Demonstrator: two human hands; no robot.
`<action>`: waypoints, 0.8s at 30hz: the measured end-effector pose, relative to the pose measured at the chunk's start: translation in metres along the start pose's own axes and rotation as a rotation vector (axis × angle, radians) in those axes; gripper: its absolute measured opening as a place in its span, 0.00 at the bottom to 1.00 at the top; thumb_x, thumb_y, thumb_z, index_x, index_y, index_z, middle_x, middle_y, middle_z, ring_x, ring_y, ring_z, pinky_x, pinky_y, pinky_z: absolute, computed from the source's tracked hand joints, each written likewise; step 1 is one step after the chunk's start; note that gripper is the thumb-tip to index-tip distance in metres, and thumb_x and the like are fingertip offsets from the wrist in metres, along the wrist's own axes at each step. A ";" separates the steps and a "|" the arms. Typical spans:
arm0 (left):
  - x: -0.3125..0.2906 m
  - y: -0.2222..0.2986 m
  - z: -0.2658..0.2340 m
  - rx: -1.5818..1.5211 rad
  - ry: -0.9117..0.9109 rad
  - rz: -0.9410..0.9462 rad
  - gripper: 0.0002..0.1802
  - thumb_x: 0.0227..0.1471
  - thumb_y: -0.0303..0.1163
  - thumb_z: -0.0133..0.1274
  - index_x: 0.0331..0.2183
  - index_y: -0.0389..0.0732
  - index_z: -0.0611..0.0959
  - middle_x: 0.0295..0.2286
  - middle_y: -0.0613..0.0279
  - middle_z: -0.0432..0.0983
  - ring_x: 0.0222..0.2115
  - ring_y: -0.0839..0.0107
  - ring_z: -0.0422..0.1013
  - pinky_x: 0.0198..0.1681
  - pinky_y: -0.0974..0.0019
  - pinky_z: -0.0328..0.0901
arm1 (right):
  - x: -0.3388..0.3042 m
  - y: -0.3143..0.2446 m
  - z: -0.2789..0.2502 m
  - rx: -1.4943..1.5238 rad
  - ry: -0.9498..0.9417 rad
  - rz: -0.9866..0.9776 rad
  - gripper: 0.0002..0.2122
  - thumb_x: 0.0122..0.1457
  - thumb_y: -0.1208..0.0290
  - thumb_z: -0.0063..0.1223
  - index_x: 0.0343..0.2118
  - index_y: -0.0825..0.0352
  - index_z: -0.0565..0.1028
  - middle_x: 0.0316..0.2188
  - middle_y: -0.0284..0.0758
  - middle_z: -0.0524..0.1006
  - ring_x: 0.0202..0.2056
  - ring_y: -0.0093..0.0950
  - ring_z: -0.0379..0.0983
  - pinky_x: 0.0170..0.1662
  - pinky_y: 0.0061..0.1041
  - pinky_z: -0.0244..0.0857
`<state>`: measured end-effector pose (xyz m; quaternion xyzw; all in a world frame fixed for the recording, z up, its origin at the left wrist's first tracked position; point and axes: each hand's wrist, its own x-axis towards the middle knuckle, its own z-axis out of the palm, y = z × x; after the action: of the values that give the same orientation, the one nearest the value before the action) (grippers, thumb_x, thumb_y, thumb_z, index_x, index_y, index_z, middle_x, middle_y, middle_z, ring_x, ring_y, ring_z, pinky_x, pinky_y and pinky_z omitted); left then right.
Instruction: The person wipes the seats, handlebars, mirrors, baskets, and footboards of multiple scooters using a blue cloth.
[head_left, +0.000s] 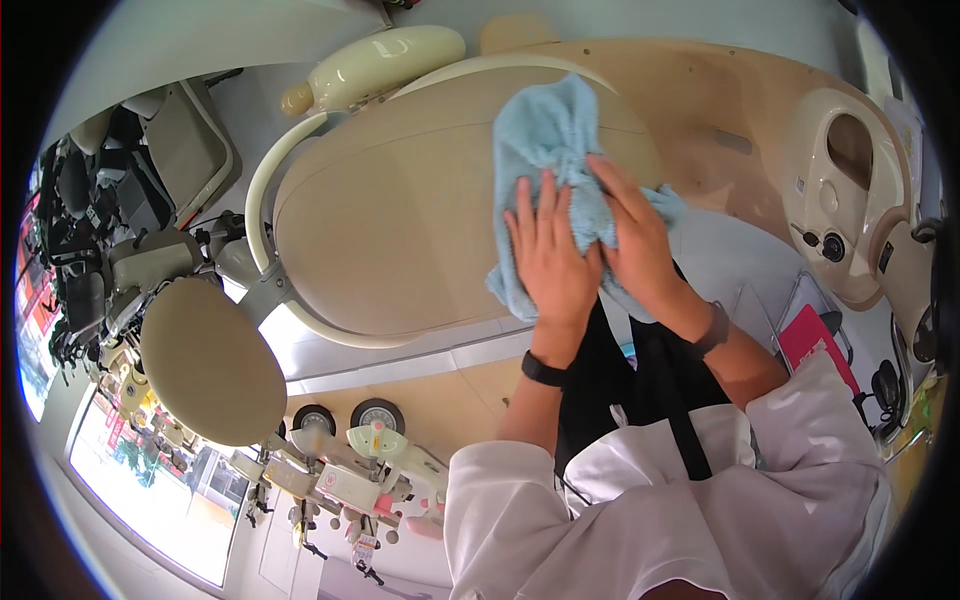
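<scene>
Left hand [560, 275] and right hand [642, 250], fingers [547, 212] extended and unclenched, rest side by side upon a rumpled light-blue cloth [545, 118] lying on a broad tan seat [390, 210].

A plain light-blue cloth [545, 125] is standing out against a tan seat [390, 210], which is pairing with a cream rail [257, 195]. A white shirt [690, 530] is contrasting with a black wristband [543, 370] and a hot-pink panel [813, 342].

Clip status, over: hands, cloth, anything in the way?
Left hand and right hand open, atop light-blue cloth. Cloth rumpled on beige padded seat. Nothing visibly in the way.
</scene>
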<state>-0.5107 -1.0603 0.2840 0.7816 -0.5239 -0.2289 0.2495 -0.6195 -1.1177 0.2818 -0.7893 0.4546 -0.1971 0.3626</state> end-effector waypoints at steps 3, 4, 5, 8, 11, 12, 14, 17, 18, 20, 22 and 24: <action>0.007 0.013 0.020 -0.041 -0.039 0.115 0.32 0.38 0.26 0.58 0.50 0.37 0.75 0.57 0.56 0.65 0.61 0.48 0.55 0.62 0.41 0.49 | -0.015 0.019 -0.011 0.021 0.057 0.111 0.23 0.48 0.85 0.54 0.51 0.75 0.70 0.60 0.43 0.65 0.59 0.43 0.63 0.58 0.34 0.62; 0.012 0.014 0.020 -0.041 -0.053 0.144 0.32 0.38 0.27 0.58 0.50 0.37 0.75 0.57 0.56 0.65 0.61 0.48 0.56 0.62 0.41 0.50 | -0.012 0.020 -0.014 0.017 0.044 0.117 0.24 0.48 0.84 0.54 0.51 0.75 0.69 0.60 0.43 0.65 0.59 0.44 0.63 0.58 0.34 0.62; 0.019 0.011 0.017 -0.038 -0.042 0.143 0.32 0.38 0.27 0.58 0.50 0.37 0.75 0.57 0.56 0.65 0.61 0.48 0.56 0.62 0.41 0.50 | -0.007 0.019 -0.015 0.014 0.032 0.121 0.24 0.48 0.84 0.54 0.52 0.75 0.69 0.59 0.44 0.65 0.59 0.45 0.63 0.58 0.34 0.62; 0.049 -0.004 0.009 -0.021 -0.028 0.178 0.29 0.41 0.27 0.58 0.49 0.36 0.75 0.55 0.55 0.68 0.59 0.49 0.58 0.61 0.43 0.53 | 0.030 0.023 -0.010 -0.025 -0.004 0.113 0.23 0.50 0.80 0.53 0.52 0.74 0.69 0.60 0.45 0.65 0.58 0.45 0.63 0.58 0.36 0.62; 0.089 -0.024 0.000 0.047 0.081 0.189 0.24 0.43 0.26 0.56 0.46 0.34 0.75 0.49 0.51 0.71 0.55 0.48 0.62 0.59 0.48 0.58 | 0.078 0.027 0.009 0.010 -0.070 0.060 0.23 0.54 0.74 0.51 0.53 0.75 0.68 0.58 0.46 0.66 0.56 0.46 0.64 0.56 0.36 0.62; 0.102 -0.026 -0.003 0.047 0.080 0.138 0.22 0.44 0.25 0.55 0.44 0.34 0.75 0.47 0.50 0.72 0.53 0.48 0.64 0.57 0.50 0.60 | 0.096 0.029 0.011 -0.002 -0.065 0.046 0.23 0.54 0.74 0.51 0.53 0.75 0.68 0.58 0.46 0.66 0.56 0.46 0.64 0.56 0.36 0.62; 0.119 -0.039 -0.017 0.058 0.088 0.085 0.19 0.45 0.25 0.54 0.43 0.33 0.74 0.44 0.48 0.73 0.51 0.47 0.65 0.54 0.51 0.63 | 0.123 0.029 0.027 0.017 -0.222 0.087 0.23 0.57 0.67 0.49 0.54 0.75 0.68 0.55 0.48 0.69 0.55 0.46 0.66 0.55 0.36 0.63; 0.132 -0.069 -0.050 0.185 -0.066 0.034 0.17 0.47 0.23 0.52 0.42 0.33 0.74 0.43 0.47 0.73 0.47 0.47 0.67 0.50 0.51 0.65 | 0.147 0.007 0.053 -0.016 -0.294 0.036 0.25 0.57 0.60 0.48 0.53 0.76 0.69 0.53 0.50 0.71 0.53 0.47 0.67 0.54 0.37 0.64; 0.134 -0.078 -0.063 0.202 -0.072 0.019 0.18 0.47 0.22 0.51 0.43 0.33 0.74 0.44 0.47 0.73 0.48 0.46 0.67 0.50 0.50 0.65 | 0.151 -0.004 0.064 -0.018 -0.292 0.034 0.25 0.57 0.60 0.48 0.53 0.76 0.69 0.53 0.50 0.71 0.53 0.47 0.67 0.54 0.37 0.64; 0.132 -0.106 -0.091 0.242 -0.032 0.012 0.17 0.47 0.20 0.49 0.43 0.35 0.75 0.46 0.45 0.72 0.49 0.45 0.66 0.51 0.50 0.64 | 0.160 -0.035 0.090 -0.149 -0.238 -0.039 0.26 0.56 0.56 0.49 0.51 0.75 0.71 0.53 0.50 0.70 0.53 0.46 0.67 0.55 0.37 0.63; 0.125 -0.136 -0.119 0.264 0.032 -0.009 0.18 0.47 0.19 0.48 0.43 0.35 0.75 0.49 0.43 0.70 0.51 0.45 0.65 0.53 0.50 0.63 | 0.164 -0.060 0.128 -0.190 -0.150 -0.144 0.27 0.55 0.54 0.50 0.49 0.73 0.73 0.55 0.47 0.70 0.54 0.45 0.67 0.57 0.39 0.61; 0.113 -0.161 -0.143 0.297 0.077 -0.053 0.22 0.48 0.19 0.46 0.47 0.35 0.74 0.52 0.41 0.68 0.53 0.45 0.64 0.54 0.50 0.62 | 0.166 -0.094 0.153 -0.251 -0.159 -0.165 0.26 0.55 0.52 0.49 0.49 0.69 0.74 0.56 0.44 0.69 0.57 0.44 0.64 0.60 0.41 0.55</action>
<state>-0.2692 -1.0919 0.2815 0.8316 -0.5213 -0.1254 0.1449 -0.3829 -1.1694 0.2482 -0.8761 0.3792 -0.1050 0.2785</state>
